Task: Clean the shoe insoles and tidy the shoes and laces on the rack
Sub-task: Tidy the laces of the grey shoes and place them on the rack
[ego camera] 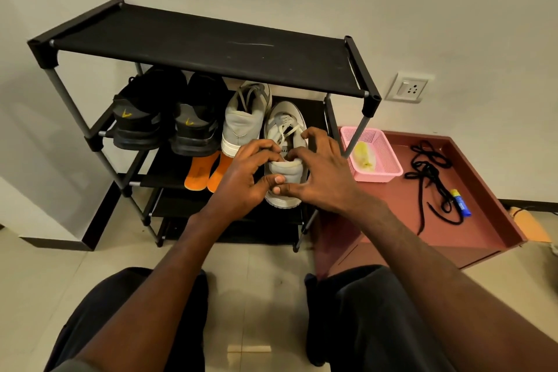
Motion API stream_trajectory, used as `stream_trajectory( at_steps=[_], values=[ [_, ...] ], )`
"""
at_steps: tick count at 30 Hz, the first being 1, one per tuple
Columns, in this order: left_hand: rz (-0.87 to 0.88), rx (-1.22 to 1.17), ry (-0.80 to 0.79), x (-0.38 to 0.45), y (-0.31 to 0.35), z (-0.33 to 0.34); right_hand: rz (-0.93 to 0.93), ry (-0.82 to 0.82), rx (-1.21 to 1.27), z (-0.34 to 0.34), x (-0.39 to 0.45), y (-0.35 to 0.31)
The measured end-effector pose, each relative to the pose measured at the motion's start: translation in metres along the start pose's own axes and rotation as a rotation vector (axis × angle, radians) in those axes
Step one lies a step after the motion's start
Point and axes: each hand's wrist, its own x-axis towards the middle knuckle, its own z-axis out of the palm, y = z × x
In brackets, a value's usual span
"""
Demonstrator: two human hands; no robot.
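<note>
- Nearest the camera: the person's knees in dark trousers, on a pale tiled floor (250,296).
- Left hand (244,174) and right hand (321,169) are close together, both curled round the heel collar of a grey-white shoe (285,142); thumbs press its heel, fingertips hook into its opening.
- That shoe sits on the middle shelf of the black rack (208,45), heel toward the person, white laces loose across the tongue.
- Just left of the hands: a second grey shoe (246,118), touching the held one.
- Below and left of the left hand: two orange insoles (200,172) on a lower shelf, side by side.
- Further left: a pair of black shoes (169,118), heels outward.
- Right of the right hand: a pink basket (382,157) holding a yellow item, on a reddish-brown tray (392,229); a rack leg crosses in front of the basket.
- Further right on the tray: black laces (428,172), tangled, beside a blue tube (461,202).
- Beyond: a wall socket (410,87).
</note>
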Motion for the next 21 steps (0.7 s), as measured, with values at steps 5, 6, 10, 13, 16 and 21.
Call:
stream_trajectory(
  at_steps=[5,6,10,13,16,21],
  values=[
    [-0.024,-0.029,0.061,0.002,0.0,0.004,0.072,0.009,0.222,-0.002,0.002,-0.006],
    [-0.039,-0.048,0.093,0.003,0.001,0.005,0.103,0.032,0.274,0.0,-0.001,-0.007],
    [-0.102,-0.079,0.118,0.005,0.005,0.004,0.151,0.102,0.334,0.003,-0.006,-0.013],
    [-0.083,0.011,0.148,0.004,0.007,-0.003,0.15,0.169,0.343,0.001,-0.002,-0.019],
    [-0.126,0.092,0.263,0.002,0.002,-0.011,0.181,0.261,0.414,0.005,0.009,-0.016],
    [-0.191,0.19,0.289,0.003,-0.007,-0.01,0.247,0.353,0.328,0.006,0.041,-0.009]
  ],
)
